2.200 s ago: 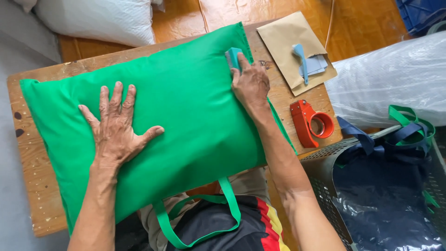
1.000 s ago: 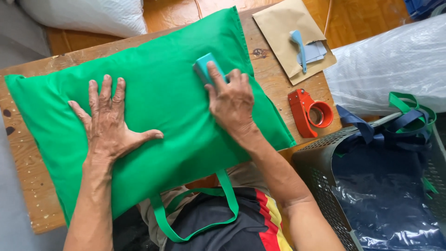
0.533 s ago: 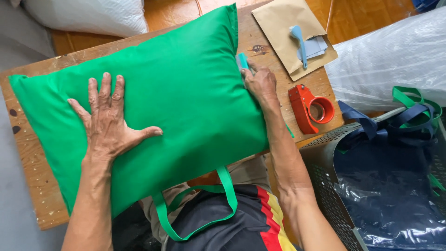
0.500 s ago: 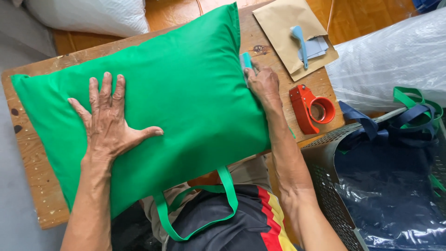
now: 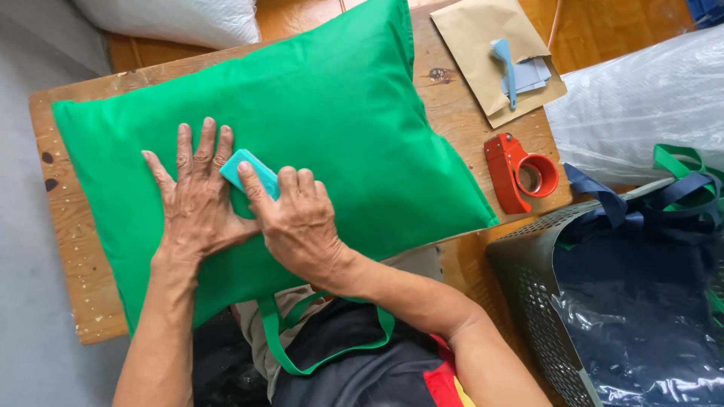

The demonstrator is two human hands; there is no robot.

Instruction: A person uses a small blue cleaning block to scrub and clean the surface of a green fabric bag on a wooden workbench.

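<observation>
A worn rectangular wooden table with dark knots and pale paint specks stood on a polished orange-brown wooden floor, visible beyond its far edge. A plain grey surface ran along the left side. A dark grey perforated plastic basket sat at lower right, just beside the table corner, with a large clear plastic-wrapped bundle behind it. Light was even and diffuse, shadows soft.

Open cushion surface toward the upper right of the frame. Narrow bare desk strip beyond, hemmed by envelope and tape dispenser. Basket blocking the lower right.
</observation>
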